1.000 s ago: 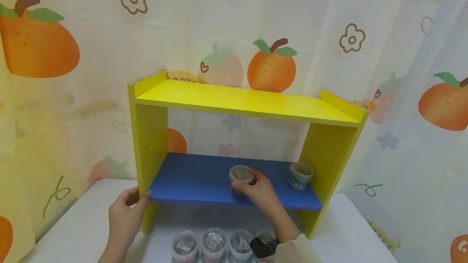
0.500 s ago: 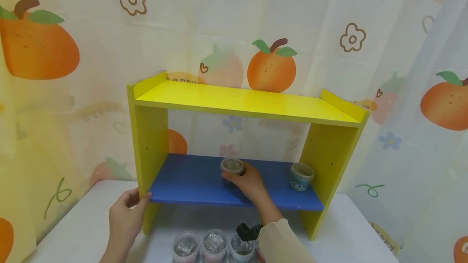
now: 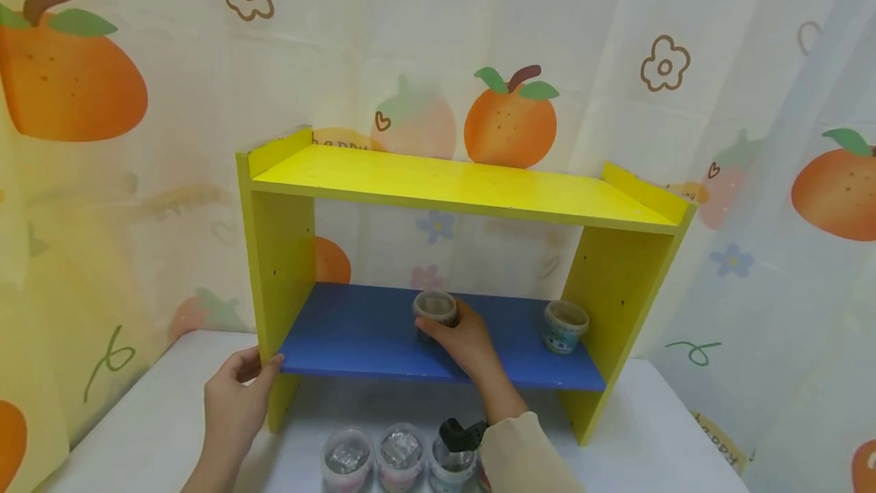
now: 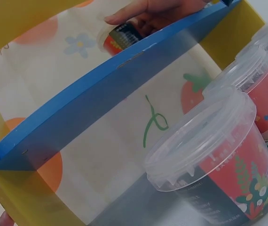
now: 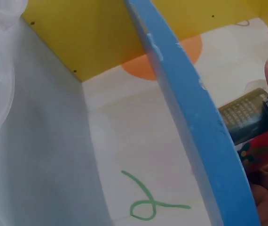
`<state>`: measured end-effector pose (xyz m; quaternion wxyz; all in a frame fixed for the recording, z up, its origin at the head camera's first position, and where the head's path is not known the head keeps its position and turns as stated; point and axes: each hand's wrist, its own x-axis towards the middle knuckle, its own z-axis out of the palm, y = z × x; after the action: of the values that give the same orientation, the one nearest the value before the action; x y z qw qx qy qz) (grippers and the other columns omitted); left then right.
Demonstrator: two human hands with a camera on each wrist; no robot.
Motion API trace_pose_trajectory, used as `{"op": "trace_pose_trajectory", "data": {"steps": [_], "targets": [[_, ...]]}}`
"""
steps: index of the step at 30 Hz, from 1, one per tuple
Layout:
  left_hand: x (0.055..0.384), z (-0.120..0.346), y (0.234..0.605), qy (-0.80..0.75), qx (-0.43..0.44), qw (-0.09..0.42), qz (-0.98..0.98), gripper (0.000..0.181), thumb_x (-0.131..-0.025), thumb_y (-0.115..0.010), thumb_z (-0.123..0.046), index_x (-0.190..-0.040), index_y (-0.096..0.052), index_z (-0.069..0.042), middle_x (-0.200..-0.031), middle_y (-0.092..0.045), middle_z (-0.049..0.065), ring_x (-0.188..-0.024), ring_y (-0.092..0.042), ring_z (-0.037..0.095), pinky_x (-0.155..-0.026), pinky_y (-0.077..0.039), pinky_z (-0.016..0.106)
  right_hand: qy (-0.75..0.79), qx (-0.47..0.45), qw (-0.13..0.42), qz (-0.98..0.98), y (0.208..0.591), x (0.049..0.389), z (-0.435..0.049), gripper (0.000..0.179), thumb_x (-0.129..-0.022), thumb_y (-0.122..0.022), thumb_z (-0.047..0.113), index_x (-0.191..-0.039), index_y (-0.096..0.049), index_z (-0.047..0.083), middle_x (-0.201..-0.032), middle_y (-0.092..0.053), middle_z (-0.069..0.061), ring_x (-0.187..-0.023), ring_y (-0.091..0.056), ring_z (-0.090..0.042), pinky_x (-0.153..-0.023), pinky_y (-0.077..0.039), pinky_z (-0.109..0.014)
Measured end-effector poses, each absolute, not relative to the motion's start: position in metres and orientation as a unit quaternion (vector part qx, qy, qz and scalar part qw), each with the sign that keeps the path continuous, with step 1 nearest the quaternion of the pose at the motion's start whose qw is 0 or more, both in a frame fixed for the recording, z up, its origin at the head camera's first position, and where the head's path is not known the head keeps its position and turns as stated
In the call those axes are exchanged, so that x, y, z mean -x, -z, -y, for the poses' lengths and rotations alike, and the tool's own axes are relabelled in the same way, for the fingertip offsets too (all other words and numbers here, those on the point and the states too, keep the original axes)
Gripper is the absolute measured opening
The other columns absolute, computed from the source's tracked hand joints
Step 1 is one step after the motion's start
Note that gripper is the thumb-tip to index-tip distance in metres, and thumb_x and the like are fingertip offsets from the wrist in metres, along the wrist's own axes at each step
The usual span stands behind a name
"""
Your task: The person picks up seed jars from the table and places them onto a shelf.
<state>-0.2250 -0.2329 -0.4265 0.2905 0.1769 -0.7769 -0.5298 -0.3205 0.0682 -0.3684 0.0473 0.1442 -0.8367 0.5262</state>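
A small plastic tub (image 3: 435,304) stands near the middle of the blue shelf board (image 3: 356,333), and my right hand (image 3: 468,342) grips its side with thumb and fingers. In the right wrist view this tub (image 5: 254,122) shows a black and red label, partly hidden by the shelf edge. My left hand (image 3: 236,402) holds the left side panel (image 3: 282,287) of the yellow shelf unit, thumb at the corner of the blue board and fingers curled behind the panel. A second tub (image 3: 565,327), with a teal label, sits at the right end of the same board.
Several clear-lidded tubs stand in a row on the white table in front of the unit, among them a pink one (image 3: 347,461) and a middle one (image 3: 400,453). The yellow top board (image 3: 438,181) spans above my right hand. A fruit-print curtain (image 3: 383,44) hangs behind.
My right hand has moved left along the blue board with the tub, then stayed nearly still over the last half second. My left hand has kept its hold on the side panel.
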Motion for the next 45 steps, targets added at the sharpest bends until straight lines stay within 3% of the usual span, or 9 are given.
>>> {"op": "trace_pose_trajectory", "data": {"steps": [7, 15, 25, 36, 41, 45], "targets": [[0.225, 0.233, 0.427, 0.533, -0.179, 0.291, 0.774, 0.043, -0.094, -0.065, -0.037, -0.121, -0.063, -0.003, -0.116, -0.067, 0.017, -0.108, -0.057, 0.024, -0.064, -0.042, 0.003, -0.53, -0.156, 0.054, 0.832, 0.365, 0.318, -0.069, 0.077, -0.083, -0.072, 0.054, -0.145, -0.046, 0.016, -0.132, -0.061, -0.011, -0.116, -0.06, -0.03, -0.089, -0.053, -0.047], [0.225, 0.232, 0.43, 0.54, -0.177, 0.288, 0.771, 0.044, -0.094, -0.066, -0.036, -0.122, -0.063, -0.003, -0.116, -0.067, 0.016, -0.107, -0.057, 0.023, -0.065, -0.043, 0.003, -0.561, -0.145, 0.058, 0.813, 0.368, 0.311, -0.077, 0.078, -0.085, -0.073, 0.05, -0.148, -0.043, 0.017, -0.144, -0.053, -0.012, -0.129, -0.053, -0.033, -0.094, -0.052, -0.047], [0.225, 0.231, 0.426, 0.534, -0.169, 0.287, 0.777, 0.045, -0.094, -0.065, -0.04, -0.122, -0.063, -0.004, -0.116, -0.068, 0.015, -0.109, -0.058, 0.025, -0.067, -0.041, 0.003, -0.526, -0.154, 0.058, 0.835, 0.372, 0.279, -0.104, 0.085, -0.088, -0.071, 0.045, -0.153, -0.031, 0.008, -0.155, -0.038, -0.014, -0.141, -0.039, -0.035, -0.11, -0.037, -0.053], [0.223, 0.235, 0.426, 0.528, -0.167, 0.295, 0.779, 0.043, -0.093, -0.067, -0.037, -0.121, -0.064, -0.004, -0.116, -0.068, 0.015, -0.104, -0.059, 0.021, -0.065, -0.043, 0.004, -0.547, -0.141, 0.072, 0.822, 0.386, 0.236, -0.145, 0.075, -0.087, -0.075, 0.031, -0.149, -0.04, 0.009, -0.146, -0.053, -0.005, -0.134, -0.05, -0.025, -0.109, -0.04, -0.041], [0.223, 0.236, 0.426, 0.53, -0.169, 0.29, 0.779, 0.044, -0.094, -0.066, -0.037, -0.122, -0.063, -0.004, -0.117, -0.068, 0.016, -0.106, -0.059, 0.022, -0.065, -0.042, 0.003, -0.59, -0.109, 0.076, 0.797, 0.397, 0.219, -0.162, 0.062, -0.085, -0.077, 0.025, -0.139, -0.053, 0.009, -0.135, -0.062, -0.007, -0.127, -0.057, -0.024, -0.103, -0.046, -0.033], [0.223, 0.236, 0.425, 0.526, -0.172, 0.295, 0.779, 0.042, -0.093, -0.067, -0.036, -0.12, -0.065, -0.005, -0.116, -0.069, 0.014, -0.098, -0.057, 0.011, -0.065, -0.044, 0.004, -0.595, -0.095, 0.04, 0.797, 0.409, 0.218, -0.174, 0.055, -0.085, -0.077, 0.025, -0.133, -0.059, 0.005, -0.129, -0.065, -0.014, -0.121, -0.06, -0.029, -0.096, -0.052, -0.031]]}}
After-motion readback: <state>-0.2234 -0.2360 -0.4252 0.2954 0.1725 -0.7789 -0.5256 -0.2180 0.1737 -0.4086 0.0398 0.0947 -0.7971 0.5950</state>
